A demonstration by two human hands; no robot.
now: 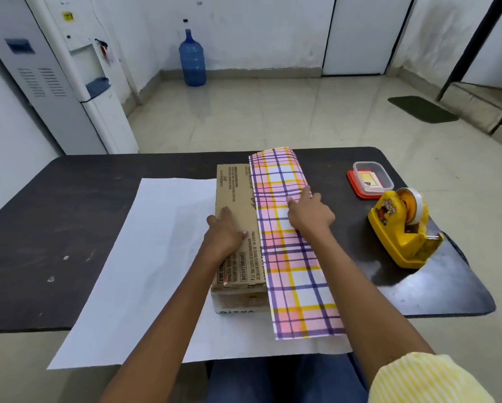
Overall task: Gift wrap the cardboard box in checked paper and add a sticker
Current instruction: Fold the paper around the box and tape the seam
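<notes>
Cardboard box (238, 228) under flat fingers (297, 199), checked paper (290, 248).

A dark worktop (55, 205) with rounded corners carries everything – its surface is matt black with a few pale specks at the near left. A large sheet of checked paper (145, 257) lies on it white side up, covering the middle and hanging over the near edge. The cardboard box (238, 210) rests on this sheet, lengthwise from near to far. At the far right sits a small clear container (373, 177) on a red lid, and just nearer than it stands a yellow tape dispenser (400, 228) – both directly on the dark surface, apart from the paper
</notes>
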